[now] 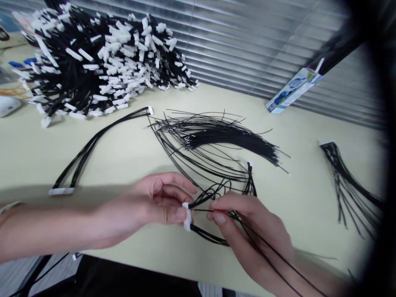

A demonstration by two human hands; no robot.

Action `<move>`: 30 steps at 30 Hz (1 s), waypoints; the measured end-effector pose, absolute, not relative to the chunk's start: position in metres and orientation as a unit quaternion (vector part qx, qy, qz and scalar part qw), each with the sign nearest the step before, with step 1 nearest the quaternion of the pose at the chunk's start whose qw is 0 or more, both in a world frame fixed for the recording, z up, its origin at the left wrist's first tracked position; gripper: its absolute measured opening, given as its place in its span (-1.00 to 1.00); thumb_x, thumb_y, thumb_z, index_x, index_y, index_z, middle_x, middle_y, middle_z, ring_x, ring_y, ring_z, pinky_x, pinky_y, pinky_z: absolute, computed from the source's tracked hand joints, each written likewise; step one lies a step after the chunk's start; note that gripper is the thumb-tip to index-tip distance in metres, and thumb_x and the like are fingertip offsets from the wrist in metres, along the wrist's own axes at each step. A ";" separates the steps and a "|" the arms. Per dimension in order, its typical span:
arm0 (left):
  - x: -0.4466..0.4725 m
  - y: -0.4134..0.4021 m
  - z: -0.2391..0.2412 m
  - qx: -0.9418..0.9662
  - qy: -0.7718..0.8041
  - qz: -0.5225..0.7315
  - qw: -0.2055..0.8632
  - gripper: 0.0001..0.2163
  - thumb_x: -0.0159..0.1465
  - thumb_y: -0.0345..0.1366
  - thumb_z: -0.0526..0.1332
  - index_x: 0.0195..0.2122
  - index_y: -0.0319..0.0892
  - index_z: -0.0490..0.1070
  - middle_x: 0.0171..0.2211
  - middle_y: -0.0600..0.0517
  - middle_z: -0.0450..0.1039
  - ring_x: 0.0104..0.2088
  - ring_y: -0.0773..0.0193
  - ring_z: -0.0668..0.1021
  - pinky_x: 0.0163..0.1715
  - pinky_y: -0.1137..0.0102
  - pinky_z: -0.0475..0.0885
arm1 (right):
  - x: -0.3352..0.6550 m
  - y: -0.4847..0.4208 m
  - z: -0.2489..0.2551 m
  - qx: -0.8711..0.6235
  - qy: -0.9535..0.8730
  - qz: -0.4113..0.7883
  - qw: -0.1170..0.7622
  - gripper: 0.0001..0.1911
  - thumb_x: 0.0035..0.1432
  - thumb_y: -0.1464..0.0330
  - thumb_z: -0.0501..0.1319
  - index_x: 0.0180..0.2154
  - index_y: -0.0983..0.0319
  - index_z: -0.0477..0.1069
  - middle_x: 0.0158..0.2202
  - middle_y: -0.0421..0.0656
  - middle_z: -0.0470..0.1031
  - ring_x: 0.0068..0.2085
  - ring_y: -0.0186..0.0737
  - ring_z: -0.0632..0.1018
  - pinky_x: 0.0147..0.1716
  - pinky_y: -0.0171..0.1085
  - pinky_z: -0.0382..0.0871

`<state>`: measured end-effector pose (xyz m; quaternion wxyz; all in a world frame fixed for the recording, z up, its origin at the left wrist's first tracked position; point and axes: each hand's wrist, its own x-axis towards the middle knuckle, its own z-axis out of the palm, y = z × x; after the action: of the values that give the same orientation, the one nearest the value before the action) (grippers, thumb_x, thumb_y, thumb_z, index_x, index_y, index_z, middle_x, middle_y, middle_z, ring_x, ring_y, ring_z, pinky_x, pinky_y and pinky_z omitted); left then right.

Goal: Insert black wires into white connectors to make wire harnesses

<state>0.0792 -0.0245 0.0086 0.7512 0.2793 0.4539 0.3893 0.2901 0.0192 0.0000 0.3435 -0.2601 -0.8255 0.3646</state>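
Note:
Between the thumb and fingers of my left hand (154, 202) is a white plastic connector (187, 216). Black wires run out of its right side in an upper and a lower bundle, with a gap between them. My right hand (253, 231) pinches a single thin black wire (201, 210) that reaches to the connector at this gap. Whether its tip sits inside the housing I cannot tell. Looped wires (213, 192) lie behind my right fingertips, and other strands trail over the right palm. Another white connector (250, 163) with wires stands just beyond my right hand.
A large heap of black cables with white connectors (123, 53) fills the back left. Loose black wires (229, 140) lie mid-table. A finished-looking harness (99, 136) rests at left, another wire bundle (343, 169) at right. A small carton (291, 90) leans near the blinds (235, 41).

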 end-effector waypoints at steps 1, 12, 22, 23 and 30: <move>0.079 -0.025 0.009 0.280 0.457 0.388 0.750 -0.77 0.09 -0.42 0.39 -0.22 -0.12 0.47 -0.33 0.10 0.46 -0.31 0.35 0.53 -0.25 0.48 0.40 | 0.289 0.020 0.001 -0.256 -0.836 0.351 0.335 -0.82 0.19 0.51 0.13 -0.20 0.13 0.32 -0.41 -0.23 0.44 -0.43 -0.36 0.45 -0.47 -0.36 0.36; 0.079 -0.024 0.006 0.293 0.464 0.379 0.745 -0.76 0.07 -0.43 0.40 -0.25 -0.12 0.45 -0.35 0.13 0.47 -0.34 0.41 0.49 -0.34 0.55 0.35 | 0.284 0.021 0.004 -0.222 -0.854 0.339 0.327 -0.87 0.18 0.53 0.13 -0.28 0.19 0.32 -0.51 -0.24 0.36 -0.50 -0.37 0.36 -0.55 -0.36 0.28; 0.079 -0.023 0.012 0.295 0.462 0.374 0.748 -0.75 0.09 -0.45 0.39 -0.22 -0.14 0.42 -0.38 0.15 0.46 -0.36 0.42 0.51 -0.35 0.55 0.34 | 0.287 0.022 0.001 -0.194 -0.859 0.336 0.333 -0.78 0.13 0.61 0.15 -0.23 0.22 0.33 -0.49 -0.21 0.39 -0.46 -0.36 0.36 -0.52 -0.35 0.27; 0.079 -0.023 0.012 0.298 0.462 0.372 0.747 -0.75 0.10 -0.45 0.38 -0.22 -0.14 0.41 -0.40 0.16 0.46 -0.37 0.44 0.51 -0.37 0.56 0.34 | 0.286 0.022 0.002 -0.191 -0.860 0.336 0.333 -0.78 0.12 0.62 0.15 -0.24 0.22 0.33 -0.49 -0.21 0.39 -0.47 -0.36 0.36 -0.52 -0.35 0.26; 0.079 -0.022 0.010 0.340 0.454 0.366 0.738 -0.75 0.09 -0.44 0.38 -0.21 -0.14 0.42 -0.42 0.17 0.45 -0.39 0.45 0.49 -0.37 0.57 0.34 | 0.282 0.022 0.005 -0.189 -0.860 0.337 0.332 -0.84 0.09 0.61 0.14 -0.37 0.24 0.31 -0.57 -0.25 0.29 -0.52 -0.43 0.28 -0.56 -0.41 0.20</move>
<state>0.0794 -0.0222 0.0098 0.7379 0.3397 0.4541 0.3659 0.2819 0.0222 0.0049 0.3320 -0.1894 -0.8605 0.3369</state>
